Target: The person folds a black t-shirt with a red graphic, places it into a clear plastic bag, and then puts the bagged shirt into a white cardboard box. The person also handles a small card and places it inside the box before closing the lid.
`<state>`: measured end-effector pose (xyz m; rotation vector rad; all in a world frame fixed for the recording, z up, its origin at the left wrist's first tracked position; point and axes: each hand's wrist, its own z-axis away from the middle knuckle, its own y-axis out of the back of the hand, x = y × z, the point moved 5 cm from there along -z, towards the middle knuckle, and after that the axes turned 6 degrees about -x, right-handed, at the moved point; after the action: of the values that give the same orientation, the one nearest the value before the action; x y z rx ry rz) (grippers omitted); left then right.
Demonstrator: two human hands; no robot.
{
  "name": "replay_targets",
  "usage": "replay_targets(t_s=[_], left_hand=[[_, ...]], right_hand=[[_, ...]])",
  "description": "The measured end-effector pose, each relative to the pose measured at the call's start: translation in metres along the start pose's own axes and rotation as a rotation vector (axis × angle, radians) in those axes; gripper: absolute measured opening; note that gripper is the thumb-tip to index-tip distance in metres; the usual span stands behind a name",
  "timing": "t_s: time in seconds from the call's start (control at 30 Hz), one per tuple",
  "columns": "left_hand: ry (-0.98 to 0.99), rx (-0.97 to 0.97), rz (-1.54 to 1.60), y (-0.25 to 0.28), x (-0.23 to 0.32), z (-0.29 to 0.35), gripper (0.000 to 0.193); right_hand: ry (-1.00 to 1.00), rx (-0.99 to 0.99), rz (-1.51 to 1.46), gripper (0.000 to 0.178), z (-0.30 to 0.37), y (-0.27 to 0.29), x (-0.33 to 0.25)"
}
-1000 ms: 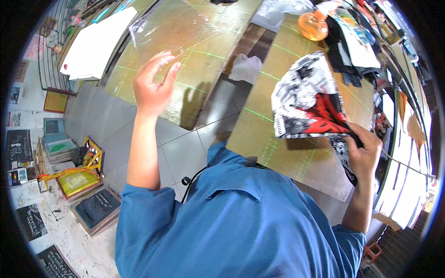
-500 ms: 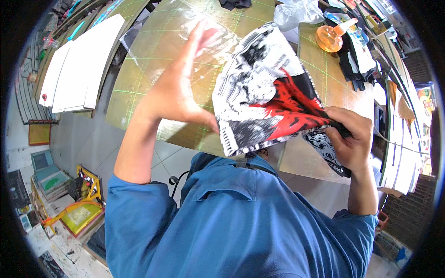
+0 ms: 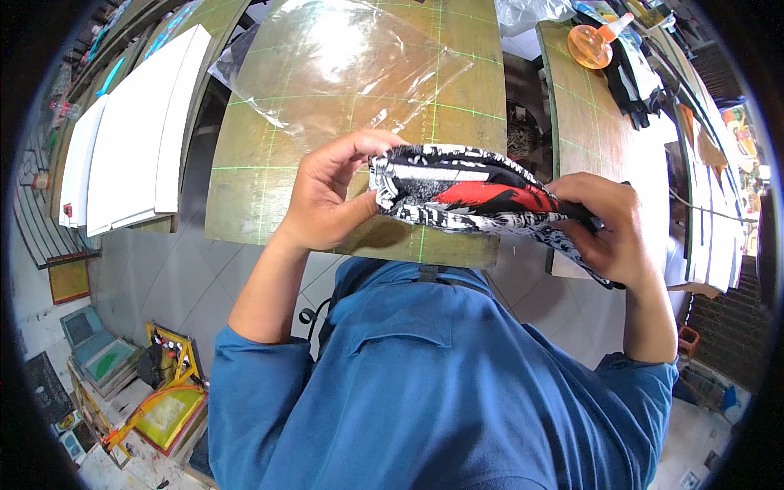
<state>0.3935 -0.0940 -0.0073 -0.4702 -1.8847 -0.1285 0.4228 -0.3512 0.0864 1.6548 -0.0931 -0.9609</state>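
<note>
Both hands hold up a folded printed cloth (image 3: pixel 490 198), patterned in black, white and red, above the near edge of a gridded board. Its upper and lower layers stand apart at the middle, with red showing between them. My left hand (image 3: pixel 331 196) pinches the cloth's left end between thumb and fingers. At the other end, my right hand (image 3: pixel 604 224) is closed round the gathered fabric, and a black-and-white flap hangs below it. Just beyond the cloth, a clear plastic sheet or bag (image 3: pixel 327 98) lies flat on the board.
The yellowish board (image 3: pixel 245 196) has green grid lines. Right of it, past a gap, a second board (image 3: pixel 576 122) carries an orange spray bottle (image 3: pixel 590 47) and dark cloths (image 3: pixel 633 82). White panels (image 3: pixel 147 139) stand at left. Printing frames (image 3: pixel 171 412) lie low at left.
My left hand has come down and taken hold of the cloth's left end. The cloth, spread upright before, is now lower and folded narrow. My right hand keeps its grip.
</note>
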Motion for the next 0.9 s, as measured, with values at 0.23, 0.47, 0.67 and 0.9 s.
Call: replay_targets(t_s=[0.23,0.47,0.67,0.9], left_hand=[[-0.085,0.072,-0.096,0.001,-0.006,0.003,0.050],[-0.115,0.072,-0.527,0.002,-0.019,-0.013,0.048],[0.089,-0.054,-0.221,-0.019,-0.044,-0.034,0.026],[0.102,-0.026,-0.198,-0.021,-0.048,-0.040,0.039]], right_hand=[[0.075,-0.014,0.042,0.036,-0.009,-0.014,0.005],[0.015,0.016,0.141,0.033,-0.010,-0.007,0.034],[0.053,0.027,0.166,0.032,0.005,-0.007,0.071],[-0.060,-0.074,0.168,0.065,-0.014,-0.006,0.073]])
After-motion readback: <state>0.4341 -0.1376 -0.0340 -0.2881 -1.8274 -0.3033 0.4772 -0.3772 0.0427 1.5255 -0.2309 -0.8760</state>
